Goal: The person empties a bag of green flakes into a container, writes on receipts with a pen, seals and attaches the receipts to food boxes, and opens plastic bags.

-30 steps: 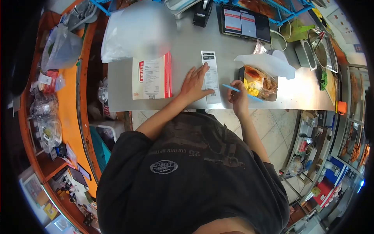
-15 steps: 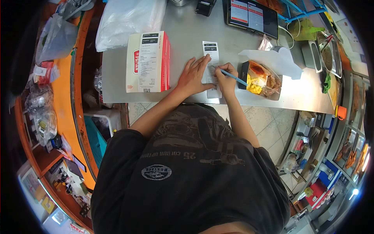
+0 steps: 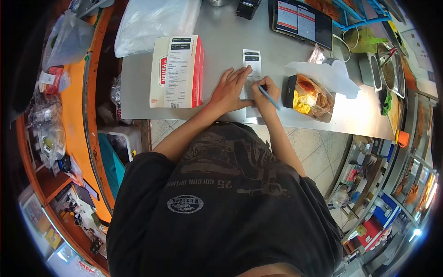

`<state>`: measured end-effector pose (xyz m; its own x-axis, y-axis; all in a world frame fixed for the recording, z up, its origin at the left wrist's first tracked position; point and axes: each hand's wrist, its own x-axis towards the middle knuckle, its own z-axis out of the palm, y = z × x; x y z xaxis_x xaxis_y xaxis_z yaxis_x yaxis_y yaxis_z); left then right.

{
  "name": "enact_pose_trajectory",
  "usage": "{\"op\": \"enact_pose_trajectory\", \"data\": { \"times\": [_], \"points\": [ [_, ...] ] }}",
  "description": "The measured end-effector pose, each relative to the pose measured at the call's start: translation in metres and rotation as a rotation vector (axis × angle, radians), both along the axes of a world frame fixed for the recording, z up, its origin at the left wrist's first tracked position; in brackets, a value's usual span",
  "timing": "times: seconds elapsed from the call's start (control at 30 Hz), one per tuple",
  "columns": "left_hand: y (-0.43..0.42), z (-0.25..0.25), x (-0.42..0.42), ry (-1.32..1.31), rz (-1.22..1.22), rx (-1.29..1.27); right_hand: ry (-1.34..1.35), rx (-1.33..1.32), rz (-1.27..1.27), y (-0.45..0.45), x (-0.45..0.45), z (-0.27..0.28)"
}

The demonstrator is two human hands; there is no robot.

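A long printed receipt (image 3: 252, 61) lies on the metal counter in front of me. My left hand (image 3: 230, 90) rests flat across its left side, fingers spread. My right hand (image 3: 266, 98) grips a blue pen (image 3: 269, 98) over the receipt's right side; the pen's tip is hidden by the fingers. To the left stands a red and white box (image 3: 160, 76) with another printed receipt (image 3: 179, 69) on its top. Right of my right hand sits an open food box (image 3: 289, 91) holding yellow scrambled-looking food (image 3: 303, 102) and browned pieces of food (image 3: 321, 102).
A tablet (image 3: 302, 23) with a lit screen stands at the back of the metal counter (image 3: 217, 41). Clear plastic bags (image 3: 154, 23) lie at the back left. Metal containers (image 3: 369, 72) and a blue rack (image 3: 362, 14) are at the right. An orange shelf edge (image 3: 76, 101) runs along the left.
The pen in my right hand has swung to a steeper angle, its rear end now nearer my wrist. My left hand stays on the receipt. The whole view has shifted slightly.
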<state>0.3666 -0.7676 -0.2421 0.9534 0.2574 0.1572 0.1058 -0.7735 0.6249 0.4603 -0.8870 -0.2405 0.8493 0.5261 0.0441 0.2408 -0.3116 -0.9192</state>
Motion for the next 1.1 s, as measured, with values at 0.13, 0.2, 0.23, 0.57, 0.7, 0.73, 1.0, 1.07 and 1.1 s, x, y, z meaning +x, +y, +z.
{"op": "enact_pose_trajectory", "data": {
  "times": [0.13,0.2,0.23,0.57,0.7,0.73,1.0,1.07,1.1],
  "points": [
    [-0.001,0.002,0.000,0.000,-0.005,-0.002,0.025,-0.023,-0.011,-0.001,-0.004,0.001],
    [-0.001,0.003,0.000,0.002,-0.002,0.007,0.020,-0.023,-0.028,-0.002,-0.003,0.000],
    [0.000,0.002,0.000,0.002,-0.002,0.012,0.037,-0.023,-0.024,-0.002,-0.003,0.001],
    [-0.003,0.004,0.003,0.016,-0.007,0.019,0.034,0.099,-0.121,-0.035,-0.014,0.016],
    [-0.003,0.005,0.005,0.025,-0.025,0.025,0.110,0.216,-0.105,-0.062,-0.030,0.017],
    [-0.003,0.005,0.005,0.029,-0.032,0.031,0.125,0.262,-0.129,-0.065,-0.034,0.022],
    [-0.004,0.005,0.004,0.054,-0.039,0.063,0.230,0.371,-0.428,-0.094,-0.022,0.036],
    [-0.003,0.004,0.004,0.045,-0.044,0.069,0.253,0.363,-0.436,-0.097,-0.021,0.031],
    [-0.003,0.004,0.004,0.044,-0.045,0.071,0.263,0.361,-0.414,-0.098,-0.020,0.029]
  ]
}}
